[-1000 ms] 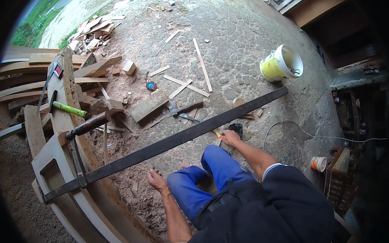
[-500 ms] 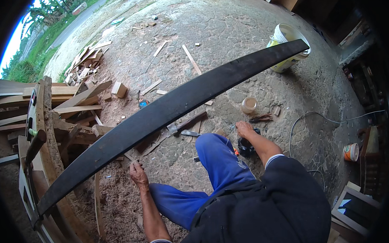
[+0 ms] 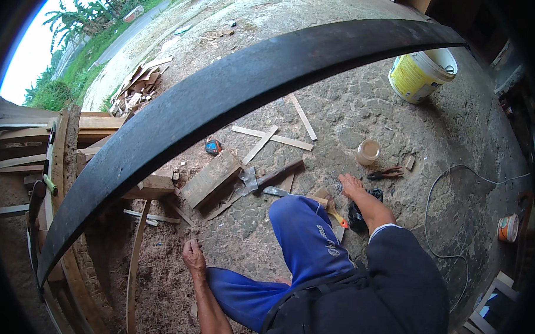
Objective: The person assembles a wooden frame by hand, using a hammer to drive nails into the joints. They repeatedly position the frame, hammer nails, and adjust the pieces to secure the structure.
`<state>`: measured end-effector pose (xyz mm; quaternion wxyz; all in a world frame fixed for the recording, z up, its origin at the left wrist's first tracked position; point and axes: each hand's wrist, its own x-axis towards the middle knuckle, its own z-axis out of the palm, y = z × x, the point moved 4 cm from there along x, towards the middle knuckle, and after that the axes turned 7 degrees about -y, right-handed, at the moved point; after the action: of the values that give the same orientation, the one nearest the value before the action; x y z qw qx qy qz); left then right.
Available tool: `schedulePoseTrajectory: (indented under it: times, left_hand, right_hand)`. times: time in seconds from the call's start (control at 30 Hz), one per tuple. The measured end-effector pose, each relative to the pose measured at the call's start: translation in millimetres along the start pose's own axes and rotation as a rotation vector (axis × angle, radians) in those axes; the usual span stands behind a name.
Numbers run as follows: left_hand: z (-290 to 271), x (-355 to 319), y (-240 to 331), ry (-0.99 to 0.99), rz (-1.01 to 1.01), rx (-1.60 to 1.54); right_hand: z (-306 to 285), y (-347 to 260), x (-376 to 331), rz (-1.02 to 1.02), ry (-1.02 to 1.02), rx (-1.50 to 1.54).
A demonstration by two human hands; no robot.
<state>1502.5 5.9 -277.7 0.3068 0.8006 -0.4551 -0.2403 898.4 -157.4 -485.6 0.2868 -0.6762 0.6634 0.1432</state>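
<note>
A wide dark curved bar (image 3: 229, 77) arches across the view, above the floor. My left hand (image 3: 193, 257) is closed low over the wood shavings, its fingers curled; whatever it may hold is hidden. My right hand (image 3: 352, 186) reaches past my right knee, fingers stretched toward the floor. Beside it lie a black plastic bag (image 3: 356, 218), a paintbrush (image 3: 338, 217) and red-handled pliers (image 3: 385, 173). Ahead of my knees are a hatchet-like tool with a dark handle (image 3: 280, 172), a wooden block (image 3: 212, 179) and a blade (image 3: 275, 191).
A pile of boards (image 3: 60, 136) fills the left side. Thin wooden strips (image 3: 272, 137) cross on the rough floor near a tape measure (image 3: 212, 146). A jar (image 3: 368, 151), a yellow-white bucket (image 3: 420, 76), a grey cable (image 3: 427, 220) and a small tub (image 3: 507, 228) stand or lie to the right.
The dark bar sits higher in view, uncovering the wooden block and crossed strips. The thin strip at my left hand's fingers now shows apart from it. My right hand has come off the black bag.
</note>
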Motion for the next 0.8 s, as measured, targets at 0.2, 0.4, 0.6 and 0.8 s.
schedulePoseTrajectory:
  times: [0.2, 0.4, 0.6, 0.8]
  left_hand:
    - [-8.4, -9.4, 0.7, 0.025, -0.027, 0.011]
    - [-1.4, -8.6, 6.3, 0.004, -0.021, 0.104]
    - [0.6, -7.7, 12.2, -0.035, -0.008, 0.132]
    - [2.8, -6.4, 15.5, -0.029, -0.031, 0.151]
  right_hand:
    - [-0.2, -1.2, 17.7, -0.099, -0.118, -0.159]
    - [-0.6, -12.5, 11.1, -0.289, -0.147, -0.391]
    - [4.9, -9.5, -8.2, -0.213, 0.026, -0.26]
    - [6.3, -6.3, -3.4, -0.19, -0.064, -0.271]
